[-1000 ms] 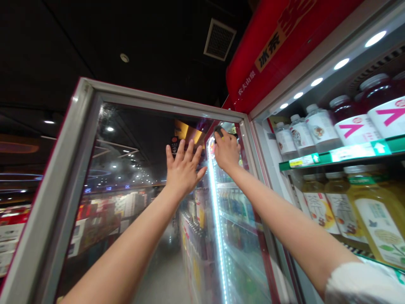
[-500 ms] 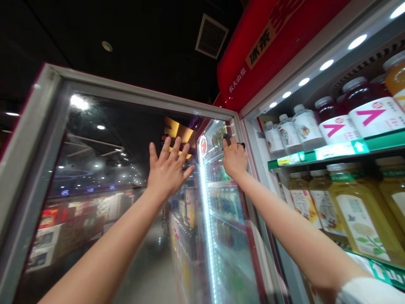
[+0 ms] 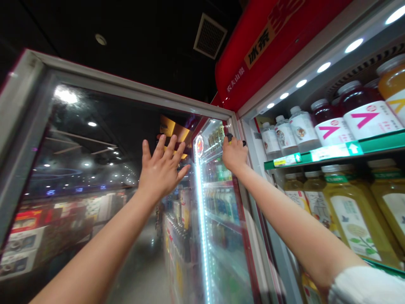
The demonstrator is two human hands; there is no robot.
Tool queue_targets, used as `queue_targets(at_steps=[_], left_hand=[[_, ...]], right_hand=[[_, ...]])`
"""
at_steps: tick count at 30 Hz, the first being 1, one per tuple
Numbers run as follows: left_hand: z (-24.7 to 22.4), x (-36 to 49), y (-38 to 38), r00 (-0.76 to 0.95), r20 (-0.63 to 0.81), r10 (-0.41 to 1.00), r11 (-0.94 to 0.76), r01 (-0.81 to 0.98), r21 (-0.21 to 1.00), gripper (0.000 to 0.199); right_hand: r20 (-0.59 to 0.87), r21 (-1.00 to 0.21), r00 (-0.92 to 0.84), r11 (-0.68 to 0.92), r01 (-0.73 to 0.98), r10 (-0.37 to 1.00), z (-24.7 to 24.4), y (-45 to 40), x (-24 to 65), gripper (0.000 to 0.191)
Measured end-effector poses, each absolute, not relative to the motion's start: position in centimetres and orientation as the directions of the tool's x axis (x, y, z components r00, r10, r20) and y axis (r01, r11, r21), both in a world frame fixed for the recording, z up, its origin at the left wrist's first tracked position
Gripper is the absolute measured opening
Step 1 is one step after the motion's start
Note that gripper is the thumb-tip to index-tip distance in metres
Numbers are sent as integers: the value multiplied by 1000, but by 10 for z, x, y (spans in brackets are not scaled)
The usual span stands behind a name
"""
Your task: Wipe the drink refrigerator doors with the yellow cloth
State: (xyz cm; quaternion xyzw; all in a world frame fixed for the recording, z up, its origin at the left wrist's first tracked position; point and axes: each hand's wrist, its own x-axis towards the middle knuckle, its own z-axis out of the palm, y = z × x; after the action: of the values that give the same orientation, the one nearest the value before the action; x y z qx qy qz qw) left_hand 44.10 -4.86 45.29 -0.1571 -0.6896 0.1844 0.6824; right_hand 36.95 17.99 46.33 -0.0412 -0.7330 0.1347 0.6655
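The glass door [image 3: 104, 169] of a drinks fridge is swung wide before me, in a pale metal frame. My left hand [image 3: 161, 171] lies spread on or right at the glass, palm toward it, fingers apart, holding nothing. Near the door's hinge-side edge, my right hand [image 3: 235, 155] is closed around a small black-and-yellow object [image 3: 229, 137]. Most of that object is hidden by the fingers; only dark ends and a little yellow show, so its kind is unclear. It appears against the upper right part of the pane.
To the right, the fridge's shelves hold several bottles [image 3: 351, 228] behind a green price strip [image 3: 300, 158]. A red header [image 3: 253, 55] juts out above. Through the glass a lit fridge, an aisle floor [image 3: 142, 261] and stacked goods show, blurred.
The view has shifted slightly, so the door's left corner sits farther left and higher. My right fingers look more curled around the object; my left hand stays spread at the glass.
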Motion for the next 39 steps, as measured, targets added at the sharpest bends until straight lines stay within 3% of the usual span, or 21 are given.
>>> queue_targets(at_steps=[6, 8, 11, 13, 20, 22, 25, 27, 32, 35, 37, 39], left_hand=[[453, 440, -51, -23, 881, 473, 879, -61, -473, 67], [453, 439, -52, -22, 880, 474, 878, -68, -475, 67], [453, 439, -52, -17, 879, 476, 877, -64, -476, 67], [452, 439, -52, -12, 880, 476, 878, -58, -475, 66], [453, 436, -55, -5, 880, 474, 879, -50, -474, 67], [453, 436, -55, -4, 879, 476, 879, -38, -476, 67], [453, 436, -55, -6, 878, 479, 878, -24, -479, 66], [453, 436, -55, -4, 879, 478, 878, -19, -478, 65], [452, 434, -55, 2, 874, 485, 874, -14, -485, 66], [451, 434, -56, 1, 877, 480, 877, -21, -479, 67], [451, 435, -55, 0, 878, 478, 878, -17, -478, 67], [451, 435, -55, -5, 878, 479, 878, -6, -479, 67]], right_hand=[[948, -295, -183, 934, -201, 260, 528, 186, 380, 52], [969, -210, -183, 945, -250, 166, 526, 192, 381, 54], [989, 13, -137, 950, -312, -59, 497, 207, 377, 55], [986, 66, -126, 948, -311, -110, 480, 216, 374, 53], [967, -233, -171, 926, -297, 189, 512, 185, 380, 56], [984, -154, -132, 930, -333, 116, 509, 172, 383, 56], [987, 129, -41, 912, -390, -157, 480, 173, 383, 52], [978, 177, -28, 897, -405, -206, 461, 185, 380, 50], [978, -195, -143, 914, -355, 153, 486, 191, 375, 52], [956, -287, -152, 895, -341, 249, 515, 165, 383, 53], [981, -190, -108, 916, -354, 162, 516, 151, 390, 53], [998, 15, -49, 927, -376, -36, 501, 149, 392, 51]])
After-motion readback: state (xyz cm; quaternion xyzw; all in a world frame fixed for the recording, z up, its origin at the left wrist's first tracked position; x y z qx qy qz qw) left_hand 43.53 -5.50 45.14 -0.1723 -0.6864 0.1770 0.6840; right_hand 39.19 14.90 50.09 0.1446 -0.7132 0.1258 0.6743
